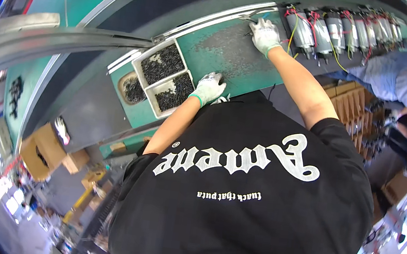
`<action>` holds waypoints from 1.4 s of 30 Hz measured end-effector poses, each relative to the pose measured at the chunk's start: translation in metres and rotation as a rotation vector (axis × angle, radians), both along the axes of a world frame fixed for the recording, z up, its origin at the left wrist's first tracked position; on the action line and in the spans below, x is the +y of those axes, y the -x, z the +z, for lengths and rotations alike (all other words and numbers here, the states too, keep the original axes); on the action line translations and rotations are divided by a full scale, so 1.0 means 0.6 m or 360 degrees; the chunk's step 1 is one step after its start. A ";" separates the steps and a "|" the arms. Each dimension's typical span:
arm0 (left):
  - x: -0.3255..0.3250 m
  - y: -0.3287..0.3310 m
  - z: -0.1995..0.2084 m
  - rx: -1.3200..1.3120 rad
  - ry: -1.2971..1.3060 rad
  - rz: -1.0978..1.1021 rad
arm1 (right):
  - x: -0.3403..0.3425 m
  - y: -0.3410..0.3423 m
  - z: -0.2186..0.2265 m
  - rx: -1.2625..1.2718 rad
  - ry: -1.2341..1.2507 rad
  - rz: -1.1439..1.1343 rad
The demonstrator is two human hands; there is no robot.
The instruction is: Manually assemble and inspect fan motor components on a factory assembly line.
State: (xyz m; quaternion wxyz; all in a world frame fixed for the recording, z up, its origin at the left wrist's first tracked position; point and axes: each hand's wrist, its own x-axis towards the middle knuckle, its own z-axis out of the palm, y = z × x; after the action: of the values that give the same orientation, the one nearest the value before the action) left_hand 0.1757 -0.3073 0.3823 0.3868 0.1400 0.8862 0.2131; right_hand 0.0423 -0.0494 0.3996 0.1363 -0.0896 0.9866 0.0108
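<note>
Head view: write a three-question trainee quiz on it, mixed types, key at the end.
1. True or false: the white-gloved left hand is nearer than the white-gloved right hand to the white rectangular bins.

2. What forms a row to the right of the right hand?
A) red crates
B) wired grey cylinders
C) clear bottles

3. Fill in: the beige oval tray beside the bins holds small ___ pieces.

Key: 1 true; 2 B; 3 black.

To the right of the white bins (166,79) with black parts (161,66), the gloved left hand (207,87) lies near, the gloved right hand (266,35) farther.
</note>
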 end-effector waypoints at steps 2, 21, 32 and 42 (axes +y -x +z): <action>0.008 -0.018 -0.013 0.0198 0.0063 0.0147 | 0.004 -0.012 0.004 0.0061 0.0147 0.0009; 0.058 0.015 -0.015 0.0120 0.0388 0.0448 | 0.064 -0.107 -0.034 -0.0116 0.0428 -0.0059; 0.059 0.002 -0.008 0.0194 0.0375 0.0598 | 0.008 0.099 0.444 0.1816 0.1088 0.0473; 0.045 0.009 -0.036 0.0429 0.0337 0.0486 | -0.034 0.331 0.539 0.0654 0.0541 0.0581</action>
State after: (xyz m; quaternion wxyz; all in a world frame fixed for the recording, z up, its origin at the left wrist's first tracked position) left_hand 0.1701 -0.2802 0.3606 0.2408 -0.0100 0.9582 0.1544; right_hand -0.1563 -0.0698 0.7233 -0.0868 -0.2826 0.9487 -0.1121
